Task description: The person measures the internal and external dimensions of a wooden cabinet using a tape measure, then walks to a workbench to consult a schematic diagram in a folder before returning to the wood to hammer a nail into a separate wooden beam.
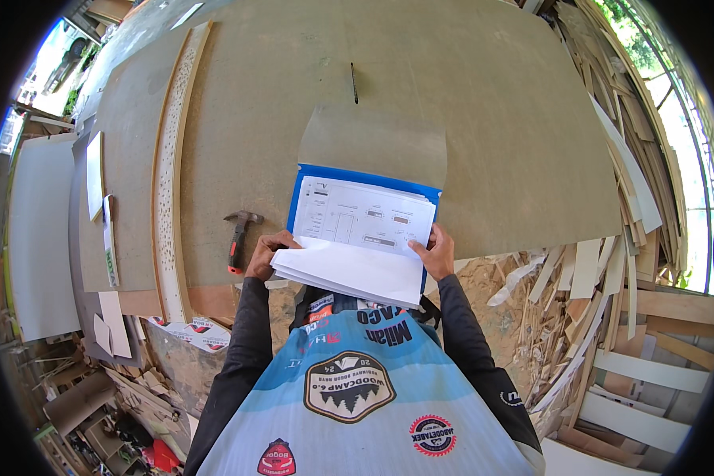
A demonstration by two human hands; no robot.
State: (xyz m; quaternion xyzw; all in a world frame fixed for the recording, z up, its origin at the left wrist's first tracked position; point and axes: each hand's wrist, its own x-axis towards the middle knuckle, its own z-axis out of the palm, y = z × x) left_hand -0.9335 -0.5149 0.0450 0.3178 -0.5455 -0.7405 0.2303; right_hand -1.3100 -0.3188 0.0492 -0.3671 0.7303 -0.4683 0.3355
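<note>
A blue folder (pixel 292 208) lies at the table's near edge, its see-through cover (pixel 373 139) flipped away from me. In it is a stack of white sheets, the upper page (pixel 345 208) printed with technical line drawings. Several sheets (pixel 357 268) are turned back toward me over the near edge. My left hand (pixel 268 255) is closed on the left side of these turned sheets. At the right edge, my right hand (pixel 439 252) grips the papers, thumb on top and fingers underneath. A claw hammer (pixel 238 242) with a black and red handle rests just left of my left hand.
A dark, thin pencil-like stick (pixel 354 83) lies farther back on the large brownish table (pixel 516 143). On the left runs a long, pale, speckled strip (pixel 171 166) with raised edges. Wood offcuts (pixel 587 270) pile up at the right, and more scraps (pixel 147 369) lie below left.
</note>
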